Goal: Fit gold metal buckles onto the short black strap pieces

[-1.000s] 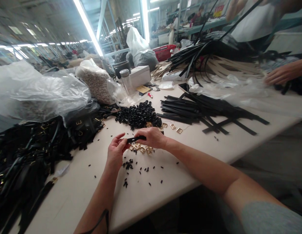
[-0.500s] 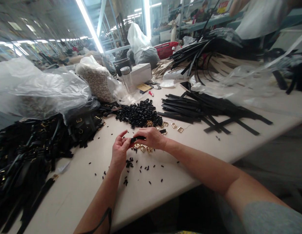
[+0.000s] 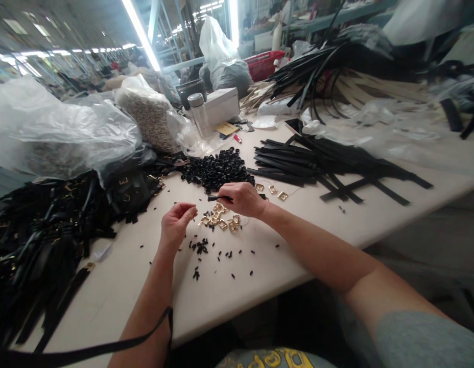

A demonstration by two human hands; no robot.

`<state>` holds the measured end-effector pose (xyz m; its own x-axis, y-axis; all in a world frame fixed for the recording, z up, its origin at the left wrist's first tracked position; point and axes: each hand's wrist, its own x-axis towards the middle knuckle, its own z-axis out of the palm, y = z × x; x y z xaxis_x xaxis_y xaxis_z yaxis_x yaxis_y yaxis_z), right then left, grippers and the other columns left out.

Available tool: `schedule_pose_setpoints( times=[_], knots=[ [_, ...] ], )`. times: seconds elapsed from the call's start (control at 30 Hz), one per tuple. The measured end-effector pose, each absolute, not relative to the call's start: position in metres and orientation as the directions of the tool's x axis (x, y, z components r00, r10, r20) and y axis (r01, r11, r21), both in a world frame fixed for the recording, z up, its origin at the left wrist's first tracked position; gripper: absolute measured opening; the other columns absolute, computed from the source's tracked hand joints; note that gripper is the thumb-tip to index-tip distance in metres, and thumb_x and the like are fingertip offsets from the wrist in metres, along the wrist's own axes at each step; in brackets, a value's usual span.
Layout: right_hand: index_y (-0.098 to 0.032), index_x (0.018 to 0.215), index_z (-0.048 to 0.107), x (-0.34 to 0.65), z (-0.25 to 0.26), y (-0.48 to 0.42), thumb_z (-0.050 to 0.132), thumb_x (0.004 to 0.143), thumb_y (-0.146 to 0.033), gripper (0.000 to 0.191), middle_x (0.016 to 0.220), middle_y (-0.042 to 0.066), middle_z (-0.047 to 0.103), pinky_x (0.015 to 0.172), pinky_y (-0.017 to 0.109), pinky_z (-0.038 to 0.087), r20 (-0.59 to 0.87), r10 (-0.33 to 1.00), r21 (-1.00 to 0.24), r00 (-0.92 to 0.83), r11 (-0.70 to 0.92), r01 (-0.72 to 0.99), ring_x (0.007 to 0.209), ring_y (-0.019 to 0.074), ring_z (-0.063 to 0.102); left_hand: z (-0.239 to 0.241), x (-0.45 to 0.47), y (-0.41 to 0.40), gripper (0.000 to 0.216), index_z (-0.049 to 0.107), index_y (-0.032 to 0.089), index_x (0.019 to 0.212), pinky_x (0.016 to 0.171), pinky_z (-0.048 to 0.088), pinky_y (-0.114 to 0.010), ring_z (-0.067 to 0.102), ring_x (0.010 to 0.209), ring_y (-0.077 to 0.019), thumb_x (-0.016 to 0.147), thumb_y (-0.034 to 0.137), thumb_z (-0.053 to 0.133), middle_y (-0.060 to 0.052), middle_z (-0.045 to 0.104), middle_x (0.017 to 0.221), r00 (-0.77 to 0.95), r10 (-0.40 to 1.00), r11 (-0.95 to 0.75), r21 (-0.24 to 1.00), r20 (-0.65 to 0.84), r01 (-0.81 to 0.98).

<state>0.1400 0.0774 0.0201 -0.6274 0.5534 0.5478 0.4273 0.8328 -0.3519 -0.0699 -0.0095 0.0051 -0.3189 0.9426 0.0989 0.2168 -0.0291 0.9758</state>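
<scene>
**Head view: right hand pinches a short black strap over the buckles**

Right hand point(image 3: 242, 198) is closed in a pinch, thumb against fingers, on one end of a short black strap point(image 3: 217, 198). The strap sticks out to the left, roughly level and just above the desk point(image 3: 336, 225). It is thin and narrow, so it probably weighs almost nothing. It looks stiff enough to hold its line over this short length, though it would likely bend if pressed. The surface seems matte rather than slick. A fingertip grip near the end, as now, looks enough; the free tip is the other place to take it.

Left hand point(image 3: 174, 221) hangs apart from the strap, lower and to the left, fingers curled in toward the thumb. I cannot tell whether anything small sits between them.

Between and just below the hands lies a loose cluster of gold buckles point(image 3: 221, 223), small, hard and likely to slide on the smooth top. Nearer the body, tiny black bits point(image 3: 200, 248) are scattered about. Beyond the right hand sits a mound of black loops point(image 3: 217, 171), and to its right a stack of long straps point(image 3: 317, 163) lies flat. A big heap point(image 3: 49, 230) of black straps with gold fittings fills the left side, with clear bags point(image 3: 68, 128) behind it. A black band point(image 3: 87, 350) crosses the left forearm at the bottom edge.
</scene>
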Motion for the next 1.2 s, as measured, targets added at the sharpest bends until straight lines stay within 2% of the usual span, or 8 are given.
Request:
schedule_pose_setpoints(
  times=[0.17, 0.37, 0.5, 0.6, 0.77, 0.93, 1.03, 1.2],
  knots=[
    [-0.018, 0.073, 0.062, 0.158, 0.023, 0.1, 0.053, 0.086, -0.024, 0.017, 0.074, 0.001, 0.065, 0.061, 0.024, 0.031, 0.567, 0.645, -0.316, -0.513, 0.745, 0.587, 0.068, 0.0116, 0.055, -0.003, -0.079, -0.013, 0.026, 0.068, 0.019, 0.087, 0.067, 0.047, -0.027, 0.061, 0.069, -0.0156, 0.076, 0.043, 0.067, -0.002, 0.068, 0.076, -0.229, 0.959, -0.021, 0.845, 0.169, 0.535],
    [-0.019, 0.075, 0.064, 0.181, 0.019, 0.126, 0.054, 0.086, -0.025, 0.016, 0.078, 0.002, 0.068, 0.06, 0.026, 0.03, 0.568, 0.749, -0.307, -0.341, 0.577, 0.757, 0.067, 0.0131, 0.055, -0.009, -0.077, -0.006, 0.026, 0.068, 0.022, 0.088, 0.065, 0.048, -0.028, 0.062, 0.068, -0.0174, 0.079, 0.045, 0.062, -0.001, 0.07, 0.078, -0.17, 0.98, 0.025, 0.778, 0.106, 0.628],
    [-0.018, 0.076, 0.065, 0.193, 0.013, 0.139, 0.053, 0.086, -0.025, 0.017, 0.079, 0.004, 0.068, 0.061, 0.027, 0.03, 0.591, 0.778, -0.351, -0.213, 0.485, 0.801, 0.068, 0.0148, 0.056, 0.0, -0.071, 0.023, 0.024, 0.07, 0.023, 0.089, 0.07, 0.05, -0.031, 0.064, 0.073, -0.0194, 0.08, 0.043, 0.061, -0.004, 0.07, 0.087, -0.024, 0.983, -0.121, 0.74, 0.182, 0.662],
    [-0.018, 0.075, 0.064, 0.199, 0.011, 0.144, 0.051, 0.087, -0.025, 0.02, 0.078, 0.005, 0.068, 0.061, 0.027, 0.031, 0.613, 0.775, -0.381, -0.155, 0.461, 0.802, 0.069, 0.0153, 0.056, 0.008, -0.055, 0.056, 0.02, 0.07, 0.024, 0.094, 0.082, 0.05, -0.038, 0.063, 0.087, -0.0225, 0.081, 0.037, 0.062, -0.006, 0.068, 0.099, 0.106, 0.94, -0.298, 0.629, 0.325, 0.718],
    [-0.019, 0.078, 0.064, 0.203, 0.01, 0.146, 0.051, 0.088, -0.027, 0.019, 0.081, 0.005, 0.068, 0.062, 0.027, 0.031, 0.58, 0.8, -0.396, -0.15, 0.439, 0.807, 0.071, 0.0158, 0.056, 0.005, -0.012, 0.107, 0.027, 0.069, 0.026, 0.107, 0.098, 0.041, -0.044, 0.056, 0.109, -0.0263, 0.082, 0.03, 0.063, -0.008, 0.064, 0.116, 0.246, 0.862, -0.44, 0.414, 0.442, 0.797],
    [-0.018, 0.08, 0.064, 0.2, 0.009, 0.145, 0.05, 0.089, -0.028, 0.019, 0.085, 0.005, 0.069, 0.064, 0.027, 0.031, 0.566, 0.806, -0.379, -0.175, 0.442, 0.813, 0.075, 0.0161, 0.058, -0.006, 0.009, 0.135, 0.028, 0.067, 0.032, 0.113, 0.106, 0.028, -0.05, 0.043, 0.126, -0.0284, 0.089, 0.038, 0.055, -0.005, 0.058, 0.129, 0.44, 0.821, -0.533, 0.208, 0.364, 0.82],
    [-0.018, 0.081, 0.065, 0.198, 0.008, 0.144, 0.052, 0.089, -0.029, 0.019, 0.085, 0.005, 0.069, 0.064, 0.027, 0.032, 0.554, 0.81, -0.382, -0.193, 0.453, 0.806, 0.076, 0.016, 0.059, -0.006, 0.0, 0.142, 0.027, 0.068, 0.031, 0.11, 0.104, 0.027, -0.052, 0.043, 0.126, -0.0299, 0.089, 0.038, 0.054, -0.005, 0.06, 0.127, 0.398, 0.854, -0.47, 0.167, 0.336, 0.867],
    [-0.019, 0.082, 0.066, 0.194, 0.008, 0.142, 0.053, 0.088, -0.029, 0.018, 0.086, 0.004, 0.069, 0.064, 0.027, 0.033, 0.525, 0.82, -0.385, -0.229, 0.468, 0.796, 0.076, 0.0159, 0.059, -0.005, -0.042, 0.128, 0.027, 0.071, 0.025, 0.1, 0.098, 0.039, -0.039, 0.055, 0.109, -0.0247, 0.089, 0.038, 0.051, -0.007, 0.066, 0.111, 0.373, 0.861, -0.458, 0.206, 0.345, 0.865]
  ],
)
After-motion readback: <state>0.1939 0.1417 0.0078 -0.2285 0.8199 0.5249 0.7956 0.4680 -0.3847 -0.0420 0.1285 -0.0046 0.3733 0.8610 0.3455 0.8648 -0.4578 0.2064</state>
